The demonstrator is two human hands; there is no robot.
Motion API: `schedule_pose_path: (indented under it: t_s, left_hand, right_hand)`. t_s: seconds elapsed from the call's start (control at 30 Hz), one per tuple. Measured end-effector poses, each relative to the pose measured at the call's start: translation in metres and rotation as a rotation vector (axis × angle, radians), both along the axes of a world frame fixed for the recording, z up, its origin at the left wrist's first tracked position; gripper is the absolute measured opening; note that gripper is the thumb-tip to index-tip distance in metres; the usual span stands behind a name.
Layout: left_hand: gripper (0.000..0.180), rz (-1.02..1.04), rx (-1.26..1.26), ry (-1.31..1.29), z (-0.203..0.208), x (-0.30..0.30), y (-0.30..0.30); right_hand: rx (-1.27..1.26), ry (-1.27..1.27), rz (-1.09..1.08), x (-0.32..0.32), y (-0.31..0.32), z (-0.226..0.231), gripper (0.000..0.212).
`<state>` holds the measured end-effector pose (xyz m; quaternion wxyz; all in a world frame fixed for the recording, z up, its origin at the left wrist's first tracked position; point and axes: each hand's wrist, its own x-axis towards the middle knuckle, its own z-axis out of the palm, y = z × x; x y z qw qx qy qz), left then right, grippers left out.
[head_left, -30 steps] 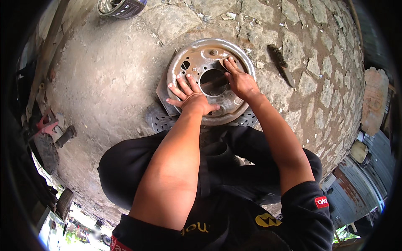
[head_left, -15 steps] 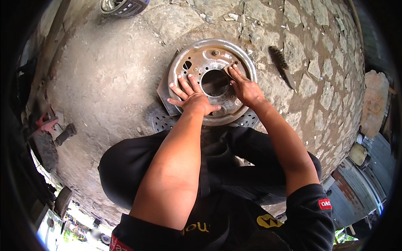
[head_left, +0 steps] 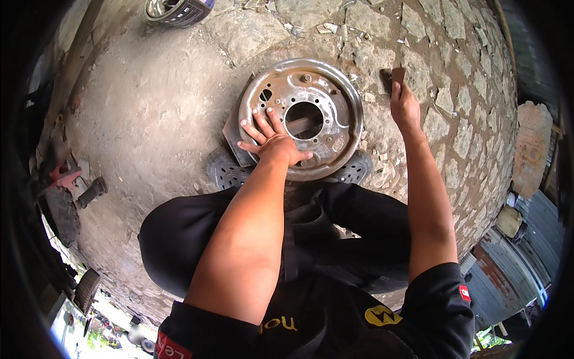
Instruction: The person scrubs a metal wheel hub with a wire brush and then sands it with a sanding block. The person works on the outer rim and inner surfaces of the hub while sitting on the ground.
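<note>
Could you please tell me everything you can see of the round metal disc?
The disc looks like worn steel, patchy grey and rusty brown, with a broad raised rim. A large round hole opens its centre, with smaller holes around it; a rounded opening and bolt-like studs lie farther out. It lies face up, over a flat brown piece jutting out at left. The left hand is spread on its near left part; the right hand is clear of it.

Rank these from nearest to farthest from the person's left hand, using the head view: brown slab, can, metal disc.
1. Metal disc: directly under the left hand, touching it.
2. Can: up and to the left, at the top edge.
3. Brown slab: far right, near the view's rim.
</note>
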<state>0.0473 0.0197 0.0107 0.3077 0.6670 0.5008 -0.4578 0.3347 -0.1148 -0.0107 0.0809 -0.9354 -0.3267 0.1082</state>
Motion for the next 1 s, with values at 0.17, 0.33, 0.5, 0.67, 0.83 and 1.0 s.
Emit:
schedule_pose_path:
  t_s: [0.17,0.33,0.5,0.67,0.83,1.0]
  left_hand:
    - [0.161,0.012,0.003,0.016,-0.002,-0.004,0.001]
    - [0.160,0.012,-0.004,0.005,-0.005,0.001,0.000]
    - [0.157,0.030,0.028,-0.005,-0.003,-0.005,-0.003]
    - [0.157,0.013,0.039,-0.010,-0.001,-0.008,-0.003]
    - [0.160,-0.006,0.012,-0.027,-0.005,-0.006,-0.002]
    - [0.158,0.011,0.027,-0.030,0.003,-0.009,0.002]
  right_hand:
    - [-0.244,0.291,-0.102,0.001,-0.020,-0.017,0.075]
    - [-0.430,-0.021,-0.205,0.067,-0.076,-0.081,0.067]
    - [-0.617,0.022,-0.207,0.061,-0.070,-0.083,0.061]
    - [-0.454,-0.057,-0.142,0.048,-0.066,-0.064,0.047]
    - [-0.115,0.131,-0.029,0.032,-0.061,-0.012,0.044]
    - [0.005,0.254,0.155,-0.060,-0.046,0.048,0.060]
